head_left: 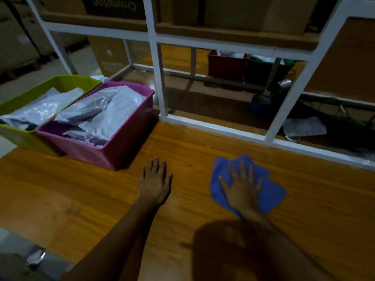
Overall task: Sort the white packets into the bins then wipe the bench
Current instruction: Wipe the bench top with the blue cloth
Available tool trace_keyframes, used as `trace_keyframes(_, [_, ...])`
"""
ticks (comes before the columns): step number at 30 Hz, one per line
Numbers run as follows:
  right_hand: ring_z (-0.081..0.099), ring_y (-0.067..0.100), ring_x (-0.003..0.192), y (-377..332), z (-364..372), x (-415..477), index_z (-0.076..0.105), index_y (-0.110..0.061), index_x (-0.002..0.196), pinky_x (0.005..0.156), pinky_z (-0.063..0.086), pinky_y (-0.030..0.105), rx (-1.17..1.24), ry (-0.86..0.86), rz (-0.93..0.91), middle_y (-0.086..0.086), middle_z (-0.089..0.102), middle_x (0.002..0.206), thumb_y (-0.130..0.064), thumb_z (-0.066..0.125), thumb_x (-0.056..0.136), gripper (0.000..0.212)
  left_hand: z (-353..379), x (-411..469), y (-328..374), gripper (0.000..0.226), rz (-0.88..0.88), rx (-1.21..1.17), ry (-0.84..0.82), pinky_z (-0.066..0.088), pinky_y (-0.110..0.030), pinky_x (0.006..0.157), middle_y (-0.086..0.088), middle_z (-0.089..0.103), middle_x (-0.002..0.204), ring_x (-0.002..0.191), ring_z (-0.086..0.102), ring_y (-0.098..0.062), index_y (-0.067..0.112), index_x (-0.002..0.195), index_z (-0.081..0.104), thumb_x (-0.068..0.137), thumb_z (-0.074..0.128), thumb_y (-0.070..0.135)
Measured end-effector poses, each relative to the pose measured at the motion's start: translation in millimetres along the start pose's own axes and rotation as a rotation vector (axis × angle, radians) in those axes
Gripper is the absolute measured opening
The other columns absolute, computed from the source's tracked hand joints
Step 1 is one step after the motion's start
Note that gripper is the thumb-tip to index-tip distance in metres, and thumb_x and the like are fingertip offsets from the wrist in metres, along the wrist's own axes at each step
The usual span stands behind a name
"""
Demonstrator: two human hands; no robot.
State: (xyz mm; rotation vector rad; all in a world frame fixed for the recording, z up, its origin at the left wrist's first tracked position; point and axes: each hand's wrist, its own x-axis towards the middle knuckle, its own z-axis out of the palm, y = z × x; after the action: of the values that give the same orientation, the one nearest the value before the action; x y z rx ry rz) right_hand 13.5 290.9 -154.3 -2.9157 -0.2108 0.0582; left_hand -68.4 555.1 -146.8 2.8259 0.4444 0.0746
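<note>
A blue cloth [272, 195] lies flat on the wooden bench [101, 195]. My right hand [243, 187] presses on it with fingers spread straight. My left hand [155, 181] rests flat on the bare bench, just right of the pink bin [129, 147]. The pink bin holds several white packets [101, 112]. Beside it on the left stands a green bin [20, 138], with white packets [40, 110] in it too.
A white metal frame [160, 78] rises at the bench's back edge. Behind it lie a red bin [225, 65], a dark green bin [261, 72] and a loose packet [304, 126]. Cardboard boxes stand further back. A crumpled packet [36, 257] lies at the lower left.
</note>
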Motion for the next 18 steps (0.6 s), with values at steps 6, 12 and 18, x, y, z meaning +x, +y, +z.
trace_keyframes(6, [-0.007, 0.037, 0.147, -54, 2, 70, 0.013, -0.034, 0.152, 0.113, 0.001, 0.065, 0.039, -0.026, 0.264, 0.004, -0.003, 0.163, -0.066, 0.029, 0.092, 0.071, 3, 6, 1, 0.07, -0.095, -0.07, 0.105, 0.012, -0.043, 0.12, -0.008, 0.016, 0.161, 0.149, 0.009, -0.023, 0.015, 0.15, 0.028, 0.096, 0.009, 0.055])
trace_keyframes(12, [-0.004, 0.024, 0.15, -84, 12, 98, 0.013, -0.043, 0.15, 0.117, 0.003, 0.058, -0.068, -0.146, -0.581, -0.007, 0.0, 0.162, -0.086, -0.004, 0.074, 0.089, 0, 5, 1, 0.067, -0.29, -0.024, 0.182, 0.024, -0.05, 0.114, -0.015, 0.038, 0.151, 0.142, 0.029, -0.032, 0.01, 0.139, 0.046, 0.093, 0.014, 0.047])
trace_keyframes(18, [0.006, 0.033, 0.147, -144, 18, 136, 0.024, -0.034, 0.15, 0.115, 0.008, 0.061, 0.02, -0.03, -0.134, 0.004, 0.014, 0.161, -0.065, 0.035, 0.091, 0.068, 3, 10, 0, 0.052, -0.423, 0.018, 0.231, 0.029, -0.051, 0.111, -0.015, 0.043, 0.144, 0.137, 0.034, -0.034, 0.012, 0.133, 0.048, 0.096, 0.025, 0.042])
